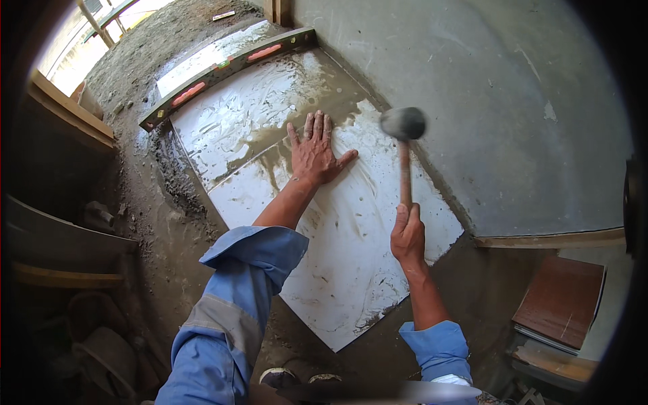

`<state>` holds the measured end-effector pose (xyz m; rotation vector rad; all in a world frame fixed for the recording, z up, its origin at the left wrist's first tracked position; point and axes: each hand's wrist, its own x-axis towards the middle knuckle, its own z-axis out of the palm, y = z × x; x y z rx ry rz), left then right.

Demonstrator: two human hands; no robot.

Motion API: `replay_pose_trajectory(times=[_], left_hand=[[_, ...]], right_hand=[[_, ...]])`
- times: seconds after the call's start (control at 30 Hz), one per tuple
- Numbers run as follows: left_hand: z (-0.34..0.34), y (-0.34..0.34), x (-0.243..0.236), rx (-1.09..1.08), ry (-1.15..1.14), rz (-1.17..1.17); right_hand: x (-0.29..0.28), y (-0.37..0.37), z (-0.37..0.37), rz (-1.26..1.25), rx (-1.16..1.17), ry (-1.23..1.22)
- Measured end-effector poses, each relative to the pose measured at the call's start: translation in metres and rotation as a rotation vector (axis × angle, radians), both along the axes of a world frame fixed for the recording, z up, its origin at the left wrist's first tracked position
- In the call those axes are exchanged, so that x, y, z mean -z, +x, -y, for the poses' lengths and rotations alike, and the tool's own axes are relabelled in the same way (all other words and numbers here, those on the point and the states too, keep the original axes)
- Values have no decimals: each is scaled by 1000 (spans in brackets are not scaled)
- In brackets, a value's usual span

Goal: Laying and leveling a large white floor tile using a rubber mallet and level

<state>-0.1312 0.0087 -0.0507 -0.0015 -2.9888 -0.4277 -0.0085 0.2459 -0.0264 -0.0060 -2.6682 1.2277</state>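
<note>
My left hand point(314, 155) lies flat with its fingers spread on a white floor tile point(351, 236), near the joint with the tile beyond. Closed around the wooden handle of a rubber mallet point(405, 165) is my right hand point(409, 235). The mallet's dark head is raised near the wall side and slightly blurred; whether it touches the tile I cannot tell. Grey, wet mortar smears both the near tile and the farther white tile point(236, 111). A long spirit level point(229, 75) with red grips lies across the far end of the tiles.
A grey plastered wall point(499, 108) runs along the right. Rough mortar and soil point(162, 196) border the tiles on the left. Stacked brown tiles point(561, 300) sit at the lower right. Wooden boards point(73, 111) stand at the left, and my shoes point(278, 376) show at the bottom.
</note>
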Motion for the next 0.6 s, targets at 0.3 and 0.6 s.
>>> replay_pose_trajectory(times=[0.3,0.6], left_hand=[[5,2,6,-15,39,-10],[2,1,2,-27,79,-18]], right_hand=[[5,29,-14,14,-10,132],[26,56,-55,225,-57,247]])
